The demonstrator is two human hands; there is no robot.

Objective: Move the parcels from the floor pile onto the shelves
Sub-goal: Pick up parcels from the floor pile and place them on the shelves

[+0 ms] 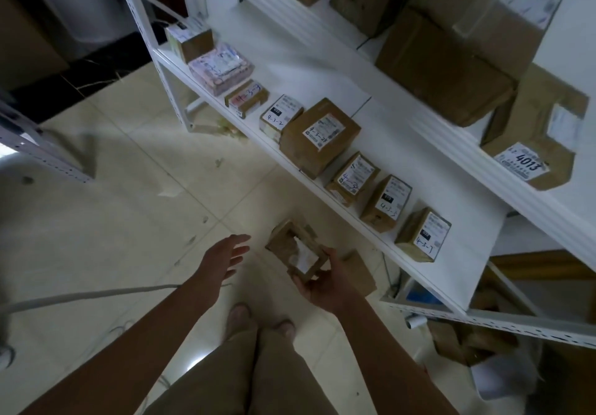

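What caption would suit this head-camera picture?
Right hand holds a small parcel beside a white shelf of labelled boxes; left hand open.

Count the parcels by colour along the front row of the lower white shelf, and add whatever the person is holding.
Brown cardboard boxes on the shelf: 7
Pink patterned parcel on the shelf: 1
Brown box held in the right hand: 1
Total: 9

The lower shelf's (458, 263) bare right end lies open to me, past the last small box (422, 234); a row of parcels (319, 137) walls off the rest of its front edge
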